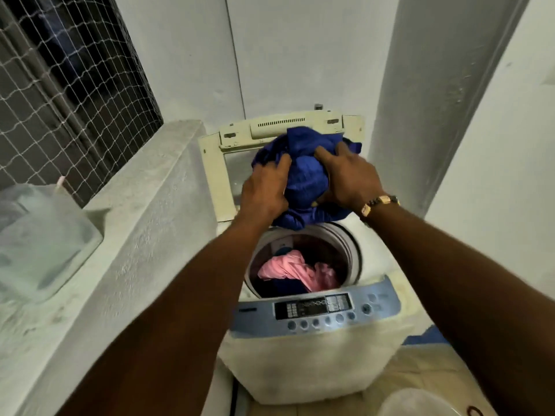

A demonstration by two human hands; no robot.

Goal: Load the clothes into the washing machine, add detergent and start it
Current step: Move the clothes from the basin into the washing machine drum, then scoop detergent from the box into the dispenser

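Over the washing machine's (315,349) open drum, left hand (264,190) and right hand (351,178) grip a soft, light blue garment (303,172), bunched, best held by its sides.

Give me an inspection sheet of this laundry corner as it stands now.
Surface: grey concrete ledge left of the machine.
Job's things: top-loading washing machine, lid raised; pink garment in the drum; blue garment bunched above the drum opening. Detergent: nothing seen.
Clutter: clear plastic container on the ledge; pale tub rim at lower right.
Grippers: left hand and right hand both grip the blue garment.
Cables: nothing seen.
Surroundings: netted window, pale walls.
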